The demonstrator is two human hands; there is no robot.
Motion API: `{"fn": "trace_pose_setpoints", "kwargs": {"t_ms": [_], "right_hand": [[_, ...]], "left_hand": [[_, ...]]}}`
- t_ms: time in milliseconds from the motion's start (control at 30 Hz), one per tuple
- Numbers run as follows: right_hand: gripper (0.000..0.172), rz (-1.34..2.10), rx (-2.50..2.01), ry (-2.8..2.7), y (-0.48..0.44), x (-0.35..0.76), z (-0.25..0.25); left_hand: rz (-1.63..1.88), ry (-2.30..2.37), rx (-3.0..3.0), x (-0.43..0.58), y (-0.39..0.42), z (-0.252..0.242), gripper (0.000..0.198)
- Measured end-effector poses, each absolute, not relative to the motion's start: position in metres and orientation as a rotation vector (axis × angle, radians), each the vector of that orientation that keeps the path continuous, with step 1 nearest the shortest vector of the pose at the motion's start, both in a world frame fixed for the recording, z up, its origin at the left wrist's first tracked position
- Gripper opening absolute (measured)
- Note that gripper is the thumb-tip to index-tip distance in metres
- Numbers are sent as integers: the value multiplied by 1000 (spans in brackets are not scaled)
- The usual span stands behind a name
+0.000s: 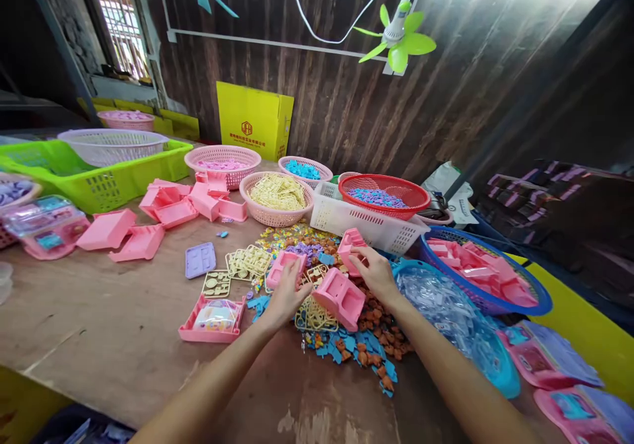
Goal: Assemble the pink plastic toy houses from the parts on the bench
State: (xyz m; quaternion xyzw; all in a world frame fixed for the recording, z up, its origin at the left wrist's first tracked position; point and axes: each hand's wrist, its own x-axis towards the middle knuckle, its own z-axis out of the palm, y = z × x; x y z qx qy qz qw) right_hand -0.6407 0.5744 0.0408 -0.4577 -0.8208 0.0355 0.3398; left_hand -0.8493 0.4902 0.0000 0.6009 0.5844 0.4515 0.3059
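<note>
My left hand (287,293) grips a pink plastic box part (283,265) over a heap of small toy pieces. My right hand (376,272) holds another pink box part (349,246) at its far side. Between the two hands a third pink box (339,297) lies tilted on cream plastic sprues (314,317). Blue and brown small pieces (366,351) are spread under and in front of my hands. To the left, a filled pink tray (212,318) lies flat on the wooden table (109,338).
Several baskets stand behind: pink ones (222,164), a cream-filled one (276,198), a red one (384,194) on a white crate (366,224), a blue one (488,273) of pink boxes. A green crate (104,174) sits at left. Clear bags (446,305) lie at right.
</note>
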Motion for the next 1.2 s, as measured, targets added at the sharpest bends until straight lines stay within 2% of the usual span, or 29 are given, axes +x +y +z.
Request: {"fn": "trace_pose_setpoints", "kwargs": {"t_ms": [133, 300, 367, 467, 500, 567, 667, 767, 867, 967, 1067, 1133, 1167, 1200], "right_hand": [[18, 71, -1201, -2111, 576, -647, 42], [19, 120, -1155, -1959, 546, -651, 60], [16, 423, -1111, -1834, 521, -654, 67], [24, 1141, -1027, -1497, 483, -663, 65], [29, 1329, -1008, -1366, 473, -667, 62], [38, 1518, -1013, -1160, 458, -675, 52], [50, 1416, -1103, -1071, 442, -689, 33], [72, 1310, -1084, -1191, 430, -709, 17], [87, 1257, -1045, -1322, 423, -732, 7], [89, 1240, -1030, -1310, 424, -749, 8], [87, 1285, -995, -1266, 428, -749, 18], [88, 1266, -1021, -1293, 428, -741, 27], [90, 1264, -1041, -1317, 427, -736, 31], [92, 1271, -1058, -1346, 424, -732, 35]], "left_hand": [[1180, 1543, 1665, -837, 477, -6, 68], [1408, 1332, 1523, -845, 461, 4, 65], [1479, 1165, 1311, -853, 456, 7, 74], [1476, 839, 1054, -864, 448, 10, 90], [1444, 747, 1023, -866, 445, 10, 88], [1400, 675, 1009, -870, 437, 12, 72], [1517, 878, 1088, -872, 423, 21, 44], [1578, 1189, 1366, -866, 409, 31, 33], [1490, 1258, 1640, -857, 395, 34, 36], [1406, 1154, 1764, -864, 387, 31, 41], [1271, 1163, 1878, -913, 401, 27, 49], [1282, 1752, 1813, -969, 422, 25, 46], [1162, 2171, 1694, -1000, 434, 23, 42], [1125, 2362, 1563, -1032, 445, 21, 43]]}}
